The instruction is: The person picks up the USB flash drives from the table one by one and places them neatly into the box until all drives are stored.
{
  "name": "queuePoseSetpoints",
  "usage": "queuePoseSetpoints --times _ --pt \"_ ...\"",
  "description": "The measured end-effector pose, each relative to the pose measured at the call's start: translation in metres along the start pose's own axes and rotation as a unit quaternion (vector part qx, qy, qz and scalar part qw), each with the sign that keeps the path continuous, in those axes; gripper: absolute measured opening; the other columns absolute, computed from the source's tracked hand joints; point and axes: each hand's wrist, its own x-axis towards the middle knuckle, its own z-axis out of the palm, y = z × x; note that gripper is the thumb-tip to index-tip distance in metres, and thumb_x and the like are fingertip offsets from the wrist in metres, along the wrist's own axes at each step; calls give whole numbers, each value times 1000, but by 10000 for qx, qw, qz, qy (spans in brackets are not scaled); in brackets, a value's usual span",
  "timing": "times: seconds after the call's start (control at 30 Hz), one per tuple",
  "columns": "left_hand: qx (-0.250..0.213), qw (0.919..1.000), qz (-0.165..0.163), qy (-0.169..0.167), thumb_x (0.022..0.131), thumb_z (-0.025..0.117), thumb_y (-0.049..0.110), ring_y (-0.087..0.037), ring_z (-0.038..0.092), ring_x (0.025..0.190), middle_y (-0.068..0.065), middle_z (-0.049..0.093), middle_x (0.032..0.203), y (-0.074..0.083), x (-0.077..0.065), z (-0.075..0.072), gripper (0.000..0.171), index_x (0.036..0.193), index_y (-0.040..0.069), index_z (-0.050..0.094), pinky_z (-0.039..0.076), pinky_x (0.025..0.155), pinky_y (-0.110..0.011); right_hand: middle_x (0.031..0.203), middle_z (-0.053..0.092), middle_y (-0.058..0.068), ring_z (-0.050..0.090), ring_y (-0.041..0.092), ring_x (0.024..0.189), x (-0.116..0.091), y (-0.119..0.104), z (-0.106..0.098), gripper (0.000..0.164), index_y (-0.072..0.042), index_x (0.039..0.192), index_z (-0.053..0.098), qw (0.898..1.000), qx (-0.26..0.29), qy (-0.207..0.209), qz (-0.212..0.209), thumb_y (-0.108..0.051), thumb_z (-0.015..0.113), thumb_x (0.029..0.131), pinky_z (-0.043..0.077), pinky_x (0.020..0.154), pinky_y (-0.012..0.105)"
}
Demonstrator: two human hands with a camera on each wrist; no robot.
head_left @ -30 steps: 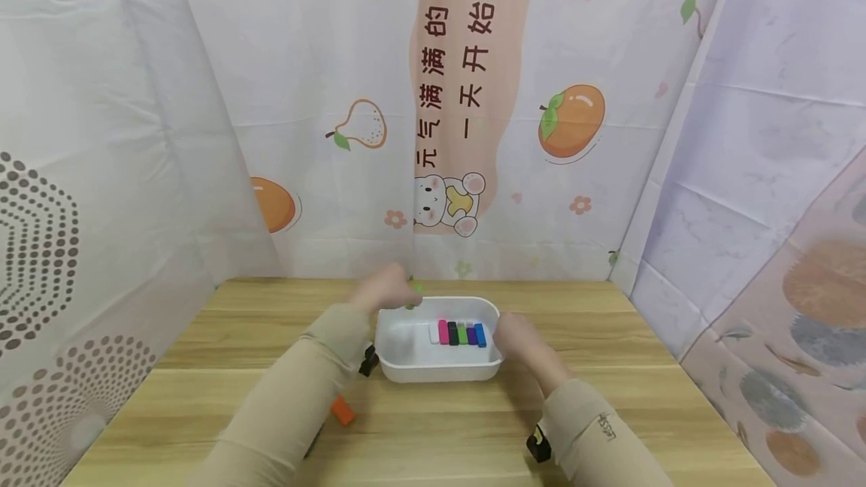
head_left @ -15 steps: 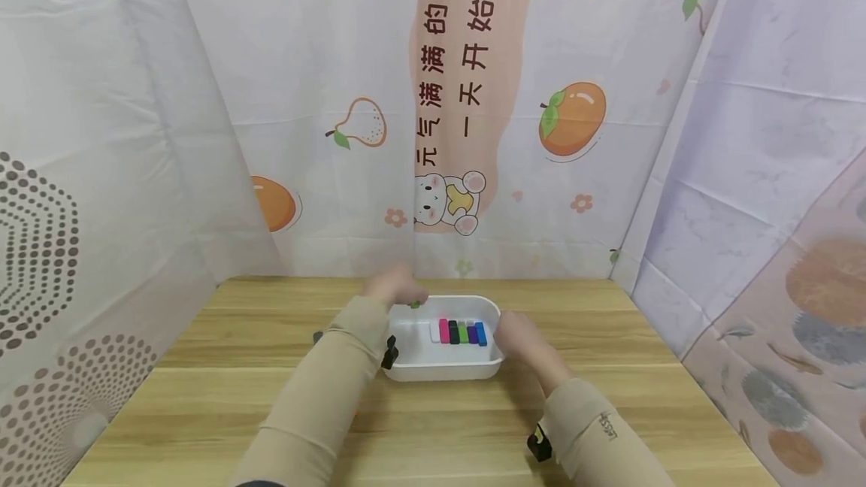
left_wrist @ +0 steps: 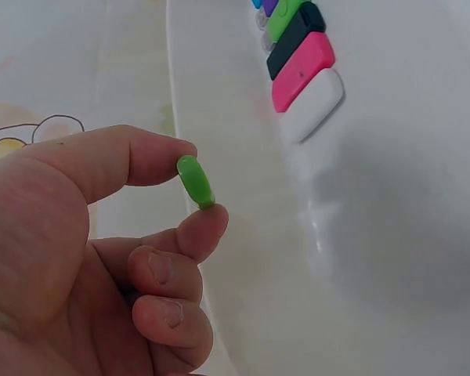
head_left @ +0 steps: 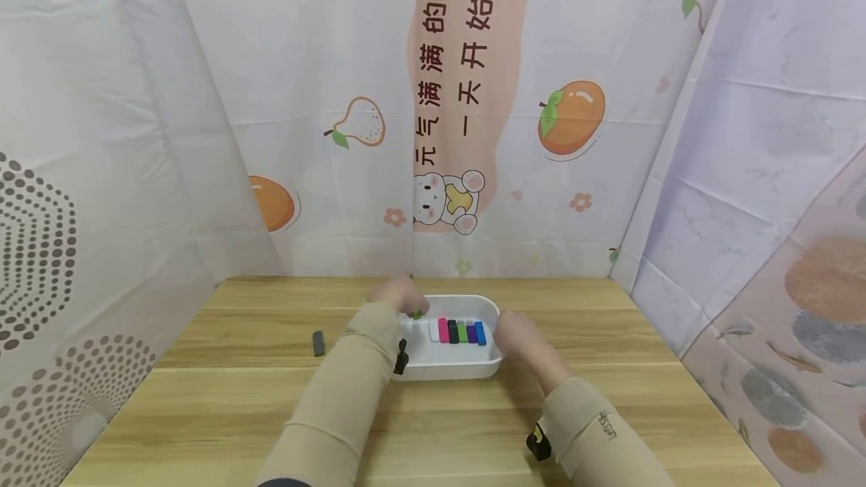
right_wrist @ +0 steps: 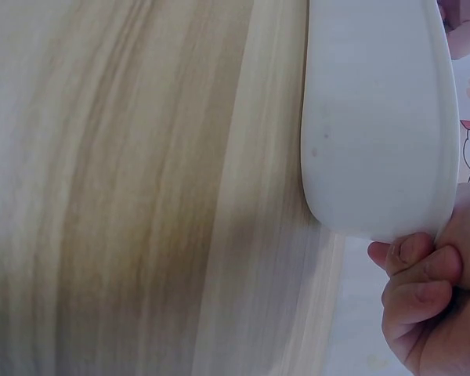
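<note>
My left hand (head_left: 398, 296) is over the left end of a white plastic tray (head_left: 443, 371). Between thumb and fingertip it pinches a small green flat piece (left_wrist: 195, 182) with rounded ends, seen nearly edge-on. Inside the tray lies a neat row of similar small pieces: white (head_left: 434, 332), pink (head_left: 443, 330), black (head_left: 453, 332), green (head_left: 463, 333), purple (head_left: 471, 334) and blue (head_left: 480, 333). The held piece is left of the white one. With curled fingers, my right hand (head_left: 516, 335) grips the tray's right end at its rim; its thumb is hidden.
A dark grey piece (head_left: 319, 343) lies on the wooden table (head_left: 223, 397) to the left of the tray. Printed curtains (head_left: 338, 194) hang behind the table and along both sides. Black wrist-camera mounts (head_left: 402, 358) stick out under the sleeves.
My left hand has moved right and lower over the tray with the green piece. The grey piece has come into view; an orange one is hidden behind my left sleeve. My right hand stays put.
</note>
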Motion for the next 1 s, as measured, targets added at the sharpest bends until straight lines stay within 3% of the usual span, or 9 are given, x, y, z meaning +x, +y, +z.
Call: queuePoseSetpoints --times 0.3,0.6,0.8,1.0 --pt "257 9996 101 62 76 68 31 -22 55 74 -4 64 82 3 4 15 21 76 10 69 44 63 -36 70 55 8 52 21 60 0 1 0 13 6 84 62 10000 1 -70 -10 -2 52 83 46 56 32" --pt "650 9974 -148 284 77 65 25 -21 53 69 -4 59 76 12 2 25 14 74 11 66 43 59 -35 67 55 7 52 20 58 0 1 -1 13 4 84 62 9999 49 -154 55 -3 52 84 46 54 30" --pt "835 9959 -173 293 75 64 22 -23 53 71 -6 59 80 14 8 33 11 70 13 61 43 61 -38 67 54 7 52 21 59 -1 1 -1 11 3 81 61 9999 -11 -113 7 -2 51 84 45 55 31" --pt "1214 9916 -306 332 81 57 23 -23 54 76 -5 59 87 16 14 39 14 72 14 62 46 62 -43 69 55 7 52 22 60 -1 0 -1 11 1 78 60 9999 -64 -93 -5 -2 51 83 46 57 33"
